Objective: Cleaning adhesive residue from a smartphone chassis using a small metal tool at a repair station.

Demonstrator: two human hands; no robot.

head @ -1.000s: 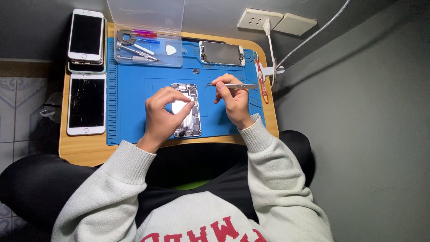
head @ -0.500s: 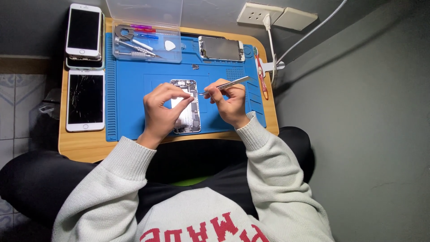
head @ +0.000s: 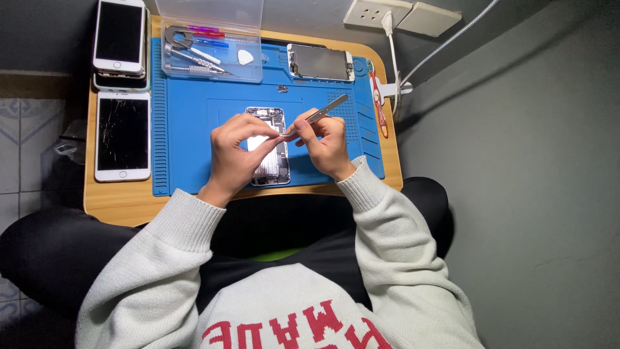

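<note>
Your left hand (head: pixel 236 155) covers much of the opened phone (head: pixel 270 150), so its lower half is hard to make out — only the top, with small metal parts and a dark strip, shows clearly. The phone lies face-open at the centre of the blue mat (head: pixel 187 136) on the desk (head: pixel 116 203). Your left fingers curl closed onto its left side. Your right hand (head: pixel 326 142) is clamped on the tweezers (head: pixel 320 114), whose tips meet the phone's right edge, just by your left fingertips. Behind, on the mat, a clear tool box (head: pixel 210 48) and a detached screen (head: pixel 320 62). Left of the mat lie a cracked phone (head: pixel 123 137) and stacked phones (head: pixel 119 40), partly cut off at the top. Your sleeves and lap fill the foreground.
</note>
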